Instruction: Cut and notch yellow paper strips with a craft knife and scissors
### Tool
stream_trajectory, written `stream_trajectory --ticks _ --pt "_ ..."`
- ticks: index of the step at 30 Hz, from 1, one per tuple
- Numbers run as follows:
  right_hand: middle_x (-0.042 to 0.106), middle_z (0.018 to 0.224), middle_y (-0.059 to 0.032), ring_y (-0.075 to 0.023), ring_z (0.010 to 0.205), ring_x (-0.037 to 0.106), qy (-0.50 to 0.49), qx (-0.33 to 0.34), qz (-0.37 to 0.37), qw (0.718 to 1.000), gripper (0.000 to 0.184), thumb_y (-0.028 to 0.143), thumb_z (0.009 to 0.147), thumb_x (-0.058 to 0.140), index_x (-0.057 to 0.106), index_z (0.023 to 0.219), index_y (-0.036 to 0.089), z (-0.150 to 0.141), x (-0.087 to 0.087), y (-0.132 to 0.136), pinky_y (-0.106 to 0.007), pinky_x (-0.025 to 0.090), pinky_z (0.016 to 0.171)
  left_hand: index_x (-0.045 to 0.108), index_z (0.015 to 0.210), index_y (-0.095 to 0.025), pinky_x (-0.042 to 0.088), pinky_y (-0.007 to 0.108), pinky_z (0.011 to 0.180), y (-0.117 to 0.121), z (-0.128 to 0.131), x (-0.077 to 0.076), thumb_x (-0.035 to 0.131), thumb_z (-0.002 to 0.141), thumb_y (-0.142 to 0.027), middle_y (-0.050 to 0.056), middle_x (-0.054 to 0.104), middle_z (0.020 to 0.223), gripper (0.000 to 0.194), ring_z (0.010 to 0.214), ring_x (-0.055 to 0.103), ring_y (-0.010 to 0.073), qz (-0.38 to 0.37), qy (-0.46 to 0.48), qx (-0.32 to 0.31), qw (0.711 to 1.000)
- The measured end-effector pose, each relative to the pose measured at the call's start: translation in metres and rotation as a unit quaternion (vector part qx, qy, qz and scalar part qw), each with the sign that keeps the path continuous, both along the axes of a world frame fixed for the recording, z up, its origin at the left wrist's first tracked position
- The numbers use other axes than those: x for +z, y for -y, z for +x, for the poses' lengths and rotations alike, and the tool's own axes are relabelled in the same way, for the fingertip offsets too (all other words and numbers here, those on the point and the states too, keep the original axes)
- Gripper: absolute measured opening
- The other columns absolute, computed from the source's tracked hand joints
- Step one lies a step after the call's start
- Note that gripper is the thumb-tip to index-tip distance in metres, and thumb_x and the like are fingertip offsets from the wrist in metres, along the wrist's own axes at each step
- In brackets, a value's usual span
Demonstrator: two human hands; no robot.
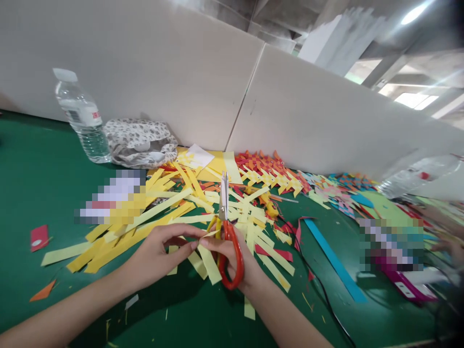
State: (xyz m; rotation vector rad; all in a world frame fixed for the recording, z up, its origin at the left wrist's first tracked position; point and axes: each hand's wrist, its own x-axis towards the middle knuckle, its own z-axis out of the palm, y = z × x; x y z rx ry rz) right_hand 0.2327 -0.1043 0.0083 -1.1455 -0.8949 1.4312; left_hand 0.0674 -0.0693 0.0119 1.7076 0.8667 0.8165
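My left hand (170,251) pinches a pale yellow paper strip (210,265) between thumb and fingertips. My right hand (241,258) is closed around red-handled scissors (235,266), whose metal blades point up and away from me and look nearly together. The right thumb also presses on the folded strip, close to the left fingertips. Something yellow shows beside the scissor handle, partly hidden by the fingers. Beyond and beneath both hands lie many loose yellow paper strips (145,237) in a spread heap. Paler strips (266,258) fan out to the right.
A water bottle (85,121) and a patterned cloth bag (139,142) stand at the back left against the grey partition (174,72). Woven paper pieces (261,166) lie behind the heap. A blue strip (335,261) and a black cable (319,285) are right; another person's hand (449,246) shows far right.
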Motion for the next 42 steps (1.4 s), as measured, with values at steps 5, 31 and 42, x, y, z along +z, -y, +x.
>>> stream_trajectory --ticks 5,31,42 --pt "0.059 0.053 0.0028 -0.01 0.046 0.057 -0.052 0.048 -0.037 0.997 0.02 0.037 0.076 0.065 0.059 0.077 0.017 0.0 0.006 -0.001 -0.021 0.046 0.049 0.068 0.093 -0.021 0.055 0.031 0.074 -0.002 -0.003 -0.004 0.065 0.07 -0.026 0.005 0.069 0.099 0.023 0.085 0.065 0.0203 -0.023 0.032 0.016 0.999" --pt "0.052 0.072 0.0067 -0.0106 0.059 0.055 0.085 -0.185 0.103 0.974 0.042 0.023 0.055 0.08 0.045 0.079 0.024 0.009 0.008 -0.01 -0.026 0.05 0.058 0.064 0.069 -0.018 0.048 0.024 0.058 -0.004 0.004 -0.007 0.071 0.063 -0.035 -0.001 0.063 0.064 0.019 0.06 0.059 0.0138 -0.194 0.006 -0.048 0.98" --pt "0.053 0.08 0.0048 -0.0119 0.063 0.061 0.071 -0.247 0.096 0.962 0.039 0.03 0.058 0.08 0.049 0.081 0.024 0.016 0.004 -0.014 -0.023 0.051 0.049 0.061 0.086 -0.02 0.05 0.025 0.065 -0.01 -0.002 -0.001 0.073 0.065 -0.032 -0.002 0.064 0.071 0.027 0.066 0.061 0.0125 -0.171 0.086 0.065 0.979"
